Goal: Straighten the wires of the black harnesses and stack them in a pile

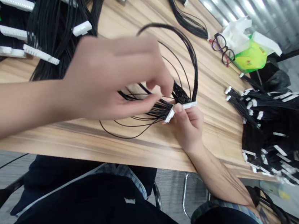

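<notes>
My right hand (187, 123) rises from the table's near edge and grips two white connectors (183, 108) of a black wire harness (182, 49) whose wires loop up over the wooden table (87, 137). My left hand (115, 78) comes in from the left above it. Its thumb and forefinger are pinched together on thin black wires (155, 102) just left of the connectors. Loose wires trail down onto the table below the hands.
Piles of black harnesses with long white connectors (39, 54) lie at the far left. Another heap of harnesses (277, 129) covers the right end. Black-framed glasses (222, 49) and a green tissue pack (250, 56) sit at the far right. A chair frame (185, 191) stands below the table edge.
</notes>
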Demonstrator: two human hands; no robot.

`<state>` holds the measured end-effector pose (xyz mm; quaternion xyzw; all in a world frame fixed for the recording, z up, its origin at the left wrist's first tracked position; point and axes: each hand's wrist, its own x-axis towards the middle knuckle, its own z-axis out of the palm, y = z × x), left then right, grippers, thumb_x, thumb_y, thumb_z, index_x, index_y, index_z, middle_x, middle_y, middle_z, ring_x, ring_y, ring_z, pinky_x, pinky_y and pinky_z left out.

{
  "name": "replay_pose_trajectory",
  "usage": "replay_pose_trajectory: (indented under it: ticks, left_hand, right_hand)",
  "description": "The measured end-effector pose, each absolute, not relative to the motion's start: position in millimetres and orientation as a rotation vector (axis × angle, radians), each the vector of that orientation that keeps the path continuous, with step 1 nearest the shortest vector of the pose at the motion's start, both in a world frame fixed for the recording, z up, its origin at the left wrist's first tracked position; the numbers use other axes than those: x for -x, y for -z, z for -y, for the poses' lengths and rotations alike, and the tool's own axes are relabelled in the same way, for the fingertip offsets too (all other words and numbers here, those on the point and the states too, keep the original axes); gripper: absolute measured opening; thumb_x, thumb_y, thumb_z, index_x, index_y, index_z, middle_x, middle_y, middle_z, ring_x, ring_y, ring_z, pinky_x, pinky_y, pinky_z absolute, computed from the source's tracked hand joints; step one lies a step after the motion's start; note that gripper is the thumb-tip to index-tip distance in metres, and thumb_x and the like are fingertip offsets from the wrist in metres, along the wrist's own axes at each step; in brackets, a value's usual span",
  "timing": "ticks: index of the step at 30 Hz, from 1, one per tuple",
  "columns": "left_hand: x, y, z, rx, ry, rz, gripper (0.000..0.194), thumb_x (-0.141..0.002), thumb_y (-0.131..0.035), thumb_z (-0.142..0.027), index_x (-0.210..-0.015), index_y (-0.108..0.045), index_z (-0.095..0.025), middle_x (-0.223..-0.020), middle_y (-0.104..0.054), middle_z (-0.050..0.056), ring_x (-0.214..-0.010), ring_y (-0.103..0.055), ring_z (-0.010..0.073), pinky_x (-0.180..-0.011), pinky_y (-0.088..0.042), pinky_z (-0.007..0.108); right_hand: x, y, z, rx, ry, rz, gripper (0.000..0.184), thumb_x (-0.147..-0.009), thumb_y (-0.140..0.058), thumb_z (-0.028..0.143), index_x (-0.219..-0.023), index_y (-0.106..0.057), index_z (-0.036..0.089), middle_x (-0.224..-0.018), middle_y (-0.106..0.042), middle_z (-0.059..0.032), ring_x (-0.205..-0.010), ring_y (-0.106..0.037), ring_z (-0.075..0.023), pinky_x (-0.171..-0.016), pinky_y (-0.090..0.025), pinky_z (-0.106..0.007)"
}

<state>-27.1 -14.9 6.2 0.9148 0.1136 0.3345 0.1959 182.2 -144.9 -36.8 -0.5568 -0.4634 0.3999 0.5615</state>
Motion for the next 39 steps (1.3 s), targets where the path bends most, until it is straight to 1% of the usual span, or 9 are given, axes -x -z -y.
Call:
replay_pose_trajectory:
  ticks: [5, 9, 13, 16, 23, 27, 31, 35, 39]
  left_hand:
    - [22.9, 7.3, 25.0, -2.736, -1.030, -0.337, 0.017, -0.101, -0.061, -0.024, -0.100, -0.076, -0.031, -0.079, -0.076, -0.011, -0.063, -0.064, 0.0057, -0.050, -0.030, 0.027]
    - [24.6, 2.6, 29.7, -2.864, -0.975, -0.400, 0.033, -0.109, -0.046, -0.034, -0.107, -0.079, -0.034, -0.086, -0.078, -0.010, -0.068, -0.067, 0.0062, -0.058, -0.032, 0.020]
    - [28.2, -8.9, 37.8, -2.952, -0.673, -0.562, 0.049, -0.111, -0.031, -0.025, -0.109, -0.080, -0.033, -0.090, -0.075, -0.010, -0.085, -0.073, 0.0078, -0.077, -0.046, 0.018]
    - [29.9, -11.0, 38.9, -3.033, -0.666, -0.505, 0.055, -0.111, -0.025, -0.021, -0.119, -0.077, -0.039, -0.098, -0.074, -0.012, -0.088, -0.072, 0.0043, -0.075, -0.040, 0.016]
    - [22.3, 5.1, 25.5, -2.984, -0.931, -0.280, 0.040, -0.112, -0.037, -0.030, -0.105, -0.075, -0.022, -0.091, -0.073, -0.005, -0.075, -0.066, 0.0065, -0.059, -0.022, 0.019]
    - [13.5, 11.4, 23.6, -2.945, -0.823, -0.262, 0.038, -0.111, -0.034, -0.027, -0.102, -0.070, -0.019, -0.097, -0.073, 0.000, -0.075, -0.066, 0.0104, -0.051, -0.028, 0.026]
    - [11.4, 7.9, 21.5, -3.020, -0.874, -0.181, 0.039, -0.108, -0.034, -0.026, -0.087, -0.066, -0.018, -0.089, -0.069, 0.002, -0.075, -0.064, 0.0149, -0.058, -0.037, 0.029]
    - [16.4, 4.9, 20.6, -2.859, -0.973, 0.120, 0.046, -0.110, -0.041, -0.037, -0.072, -0.059, -0.018, -0.070, -0.059, -0.003, -0.070, -0.056, 0.0098, -0.069, -0.036, 0.027]
    - [20.5, 8.6, 26.7, -2.553, -0.859, 0.360, 0.048, -0.113, -0.037, -0.040, -0.073, -0.052, -0.019, -0.064, -0.052, -0.006, -0.061, -0.045, 0.0064, -0.060, -0.031, 0.024]
  right_hand:
    - [-174.2, 40.8, 145.8, 1.291, -0.818, 1.013, 0.024, -0.091, -0.076, 0.051, -0.083, -0.076, 0.028, -0.067, -0.074, 0.0035, -0.057, -0.068, -0.0138, -0.056, -0.060, -0.029]
    - [-172.9, 41.6, 147.9, 1.343, -0.811, 1.036, 0.027, -0.093, -0.073, 0.053, -0.085, -0.075, 0.027, -0.065, -0.072, 0.0038, -0.056, -0.066, -0.0133, -0.054, -0.057, -0.028]
    - [-173.4, 41.9, 148.5, 1.332, -0.805, 1.039, 0.025, -0.094, -0.072, 0.049, -0.083, -0.075, 0.027, -0.065, -0.072, 0.0041, -0.056, -0.065, -0.0126, -0.054, -0.056, -0.028]
    - [-173.3, 42.3, 148.5, 1.318, -0.809, 1.047, 0.027, -0.096, -0.071, 0.047, -0.078, -0.072, 0.026, -0.065, -0.071, 0.0041, -0.056, -0.065, -0.0122, -0.054, -0.054, -0.027]
    - [-174.5, 42.7, 149.7, 1.402, -0.777, 1.139, 0.032, -0.097, -0.068, 0.050, -0.077, -0.072, 0.025, -0.067, -0.074, 0.0025, -0.058, -0.068, -0.0133, -0.057, -0.056, -0.029]
    - [-173.2, 40.3, 148.6, 1.428, -0.739, 1.203, 0.034, -0.098, -0.066, 0.050, -0.075, -0.070, 0.024, -0.065, -0.074, 0.0020, -0.058, -0.068, -0.0139, -0.056, -0.056, -0.030]
    - [-171.7, 38.4, 146.9, 1.401, -0.751, 1.226, 0.035, -0.097, -0.067, 0.050, -0.074, -0.069, 0.024, -0.063, -0.071, 0.0025, -0.055, -0.064, -0.0127, -0.054, -0.054, -0.029]
    - [-177.5, 39.0, 141.1, 1.410, -0.775, 1.091, 0.037, -0.093, -0.070, 0.055, -0.074, -0.067, 0.024, -0.062, -0.068, 0.0036, -0.054, -0.060, -0.0120, -0.053, -0.051, -0.028]
    - [-186.2, 39.6, 134.6, 1.400, -0.716, 1.003, 0.039, -0.089, -0.072, 0.058, -0.072, -0.066, 0.023, -0.061, -0.065, 0.0044, -0.054, -0.061, -0.0121, -0.056, -0.053, -0.028]
